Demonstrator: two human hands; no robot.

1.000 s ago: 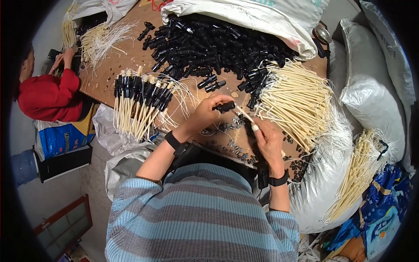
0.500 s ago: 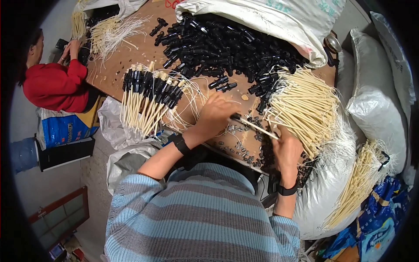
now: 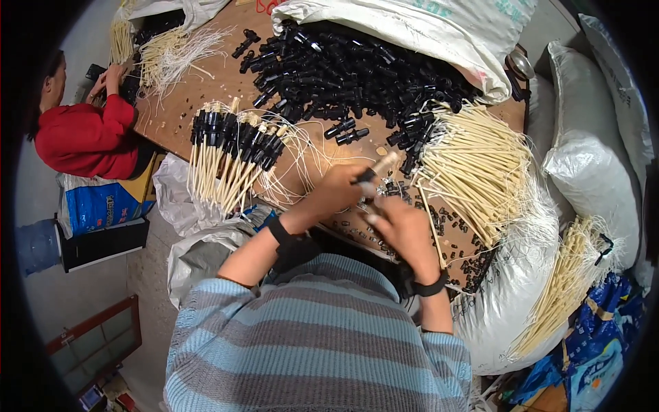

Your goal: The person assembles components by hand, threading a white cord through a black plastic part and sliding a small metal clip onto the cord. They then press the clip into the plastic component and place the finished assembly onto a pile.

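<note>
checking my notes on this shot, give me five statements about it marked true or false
1. The left hand holds a black part, with the right hand close by. True.
2. The black-topped sticks lie right of both hands. False: they lie left of both.
3. A dark band is on each wrist. True.
4. The co-worker's sleeve is blue. False: it is red.
5. A white sack lies beyond the pile of black parts. True.
</note>
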